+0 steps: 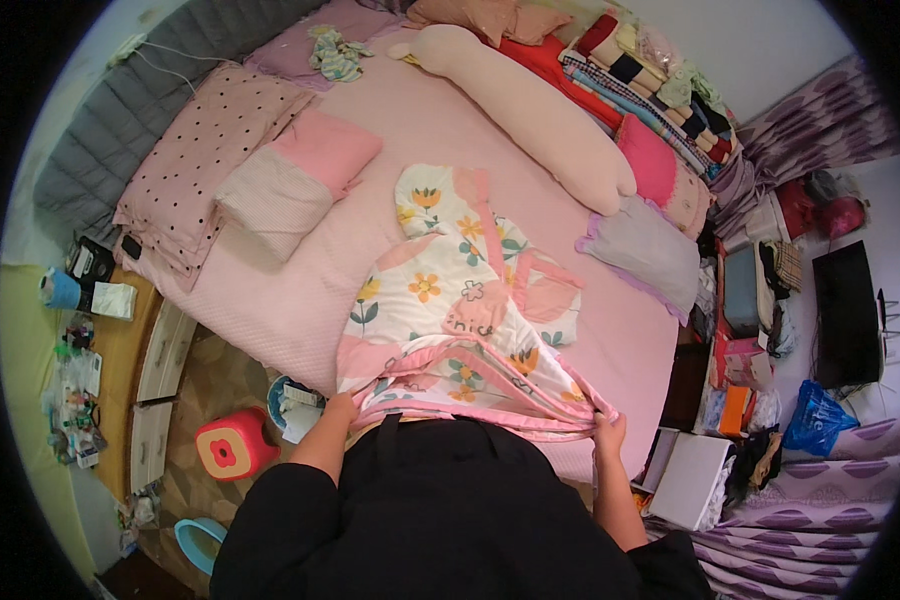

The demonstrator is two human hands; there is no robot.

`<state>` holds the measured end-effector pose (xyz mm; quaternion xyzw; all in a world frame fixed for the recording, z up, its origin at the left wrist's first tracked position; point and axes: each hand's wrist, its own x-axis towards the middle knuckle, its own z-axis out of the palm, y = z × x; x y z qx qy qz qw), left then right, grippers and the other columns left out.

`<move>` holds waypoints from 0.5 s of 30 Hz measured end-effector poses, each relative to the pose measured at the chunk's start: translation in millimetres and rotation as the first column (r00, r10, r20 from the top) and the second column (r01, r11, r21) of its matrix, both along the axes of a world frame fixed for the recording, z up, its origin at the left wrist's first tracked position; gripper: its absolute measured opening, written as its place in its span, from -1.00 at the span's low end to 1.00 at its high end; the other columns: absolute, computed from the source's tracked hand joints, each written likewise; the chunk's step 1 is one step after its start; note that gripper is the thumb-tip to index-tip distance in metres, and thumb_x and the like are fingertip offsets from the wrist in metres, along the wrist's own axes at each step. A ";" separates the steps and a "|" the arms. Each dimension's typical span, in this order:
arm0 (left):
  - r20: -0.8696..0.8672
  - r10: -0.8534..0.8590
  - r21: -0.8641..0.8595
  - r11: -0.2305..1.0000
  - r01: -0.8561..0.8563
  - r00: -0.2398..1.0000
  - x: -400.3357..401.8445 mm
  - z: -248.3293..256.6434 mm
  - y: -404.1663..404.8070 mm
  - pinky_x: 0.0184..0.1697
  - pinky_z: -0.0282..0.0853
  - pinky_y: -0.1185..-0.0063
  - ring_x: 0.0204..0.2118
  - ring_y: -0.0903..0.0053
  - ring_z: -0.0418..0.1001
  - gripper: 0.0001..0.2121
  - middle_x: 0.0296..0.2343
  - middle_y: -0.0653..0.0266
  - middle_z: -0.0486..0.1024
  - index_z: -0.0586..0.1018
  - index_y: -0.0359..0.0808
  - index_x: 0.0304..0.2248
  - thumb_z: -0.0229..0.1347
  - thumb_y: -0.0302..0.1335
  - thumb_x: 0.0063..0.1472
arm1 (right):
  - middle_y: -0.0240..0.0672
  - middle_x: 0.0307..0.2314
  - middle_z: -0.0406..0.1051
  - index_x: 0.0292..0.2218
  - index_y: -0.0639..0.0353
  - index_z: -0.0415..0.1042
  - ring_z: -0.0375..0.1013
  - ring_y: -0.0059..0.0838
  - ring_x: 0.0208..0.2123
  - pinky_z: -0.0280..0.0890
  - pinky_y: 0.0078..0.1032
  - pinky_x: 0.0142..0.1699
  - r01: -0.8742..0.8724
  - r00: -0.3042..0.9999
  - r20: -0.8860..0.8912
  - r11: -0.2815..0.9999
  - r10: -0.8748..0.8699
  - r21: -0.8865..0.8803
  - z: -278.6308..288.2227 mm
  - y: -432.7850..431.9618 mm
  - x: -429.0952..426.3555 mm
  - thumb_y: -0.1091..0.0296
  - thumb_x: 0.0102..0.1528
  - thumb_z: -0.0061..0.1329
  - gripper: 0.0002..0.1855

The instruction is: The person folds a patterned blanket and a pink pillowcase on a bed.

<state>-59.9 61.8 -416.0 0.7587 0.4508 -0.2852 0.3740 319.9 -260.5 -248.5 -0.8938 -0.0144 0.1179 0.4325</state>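
Observation:
A white flower-print robe-like garment (pixel 427 289) with pink trim lies spread on the pink quilted bed cover (pixel 259 304). Its upper part points away from me, and one sleeve is folded at the right. The lower edge is stretched sideways close to my body, with the layers slightly parted in the middle. My left hand (pixel 343 409) grips the left corner of that edge. At the opposite corner, my right hand (pixel 609 435) holds the bunched pink hem.
A long cream plush pillow (pixel 521 112) lies across the far side. Folded textiles (pixel 645 90) are stacked behind it. To the left are a dotted pillow (pixel 210 142) and a pink-and-grey cushion (pixel 300 180). A red stool (pixel 236 444) and blue basin (pixel 199 544) stand on the floor.

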 end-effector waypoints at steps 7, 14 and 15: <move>0.036 0.217 0.302 0.928 -0.218 0.976 13.4 33.6 41.2 -0.32 0.25 0.47 -0.35 0.21 0.33 -0.78 -0.46 0.03 0.38 0.42 -0.35 -0.42 -0.06 -0.47 -0.14 | -0.25 -0.50 0.23 -0.40 0.30 0.15 0.27 -0.52 -0.54 0.25 -0.61 -0.52 0.065 0.998 -0.006 0.997 -0.065 0.040 21.5 5.5 -2.5 0.51 -0.22 -0.18 -0.74; 0.762 0.644 -0.324 0.471 -0.820 0.069 7.1 105.1 122.9 -0.39 0.26 0.55 -0.45 0.40 0.33 -0.71 -0.53 0.15 0.35 0.33 -0.38 -0.47 -0.27 -0.72 -0.30 | -0.26 -0.56 0.26 -0.40 0.31 0.20 0.32 -0.46 -0.58 0.29 -0.56 -0.54 0.275 0.949 -0.229 0.928 -0.219 0.252 52.8 11.8 5.5 0.48 -0.19 -0.19 -0.77; 0.586 0.741 -0.723 0.297 -0.624 -0.327 2.6 113.9 125.4 -0.39 0.27 0.60 -0.46 0.45 0.31 -0.66 -0.54 0.20 0.33 0.32 -0.37 -0.46 -0.31 -0.75 -0.34 | -0.25 -0.57 0.27 -0.41 0.35 0.22 0.31 -0.46 -0.62 0.28 -0.56 -0.56 0.291 0.946 -0.240 0.902 -0.220 0.320 51.2 11.9 6.4 0.48 -0.19 -0.19 -0.78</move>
